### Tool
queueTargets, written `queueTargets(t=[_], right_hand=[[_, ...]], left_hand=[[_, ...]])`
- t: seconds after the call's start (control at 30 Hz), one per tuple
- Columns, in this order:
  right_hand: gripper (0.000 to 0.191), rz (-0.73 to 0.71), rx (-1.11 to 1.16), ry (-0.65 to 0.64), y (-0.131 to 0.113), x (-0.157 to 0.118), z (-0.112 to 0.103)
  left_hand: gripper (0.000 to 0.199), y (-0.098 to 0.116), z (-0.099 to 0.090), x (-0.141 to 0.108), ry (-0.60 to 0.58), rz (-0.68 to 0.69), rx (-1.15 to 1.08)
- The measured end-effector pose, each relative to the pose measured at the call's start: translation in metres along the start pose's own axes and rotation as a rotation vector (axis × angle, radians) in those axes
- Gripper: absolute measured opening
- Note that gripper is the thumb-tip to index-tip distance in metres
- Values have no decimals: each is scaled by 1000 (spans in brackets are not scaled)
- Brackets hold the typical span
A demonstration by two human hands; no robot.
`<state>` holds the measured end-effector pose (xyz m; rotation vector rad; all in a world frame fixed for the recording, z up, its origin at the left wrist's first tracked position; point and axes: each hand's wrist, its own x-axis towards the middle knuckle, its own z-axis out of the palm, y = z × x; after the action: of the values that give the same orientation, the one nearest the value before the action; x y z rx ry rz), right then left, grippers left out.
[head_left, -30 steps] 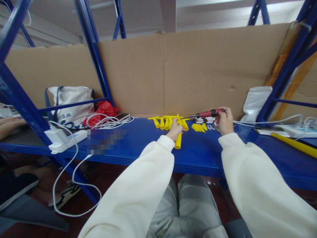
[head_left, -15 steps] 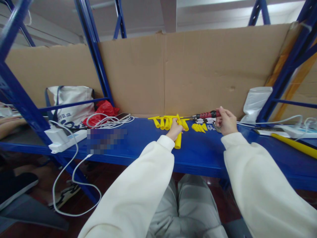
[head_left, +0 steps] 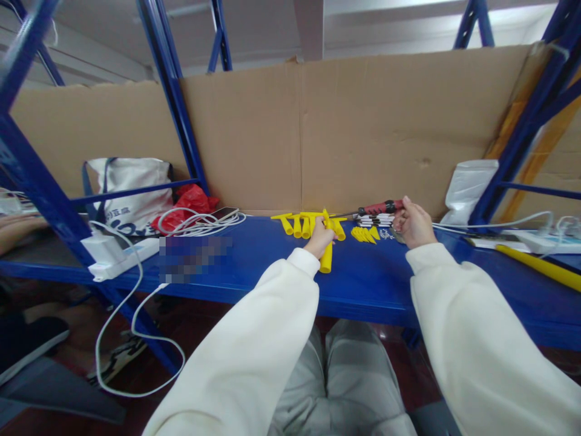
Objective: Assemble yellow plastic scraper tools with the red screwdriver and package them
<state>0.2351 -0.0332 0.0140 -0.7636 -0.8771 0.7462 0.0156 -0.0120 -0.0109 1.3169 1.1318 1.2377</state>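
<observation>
My left hand (head_left: 320,236) is closed around a yellow T-shaped plastic handle (head_left: 325,263), its round end pointing at me. My right hand (head_left: 416,224) grips the end of a screwdriver (head_left: 381,208) with a red and black handle. The screwdriver lies nearly level, its shaft reaching left to the top of the yellow handle; the exact contact is too small to see. Behind my left hand lie several similar yellow T-shaped handles (head_left: 298,227). Between the hands are small yellow flat pieces (head_left: 363,235), a stack of white and dark strips (head_left: 376,221) and tiny silvery parts (head_left: 385,234).
The blue shelf top (head_left: 258,254) is backed by a cardboard sheet (head_left: 363,133). At left are a cloth bag (head_left: 136,188), a red plastic bag (head_left: 193,198), white cables (head_left: 200,224) and a power strip (head_left: 122,257). A yellow tube (head_left: 540,266) lies right. Another person's arm (head_left: 27,230) shows far left.
The screwdriver's handle looks slightly turned and tilted, with its outer end a little higher. My right fingers have shifted slightly on it. My left hand stays in place.
</observation>
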Motion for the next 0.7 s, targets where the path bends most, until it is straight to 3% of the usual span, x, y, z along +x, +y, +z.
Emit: queueTargets(t=[0.13,0.23,0.43,0.7], right_hand=[[36,49,9,45,2,2,0],[31,60,8,9,1,1,-1],[37,88,36,-90,-5,-3,0],[43,50,20,-79,2,2,-3]], left_hand=[[56,0,0,-1,10,7,-13],[55,1,0,-2,10,12,-13],[58,1,-1,-2,9,16,-4],[61,0,0,-2,16,16,-2]])
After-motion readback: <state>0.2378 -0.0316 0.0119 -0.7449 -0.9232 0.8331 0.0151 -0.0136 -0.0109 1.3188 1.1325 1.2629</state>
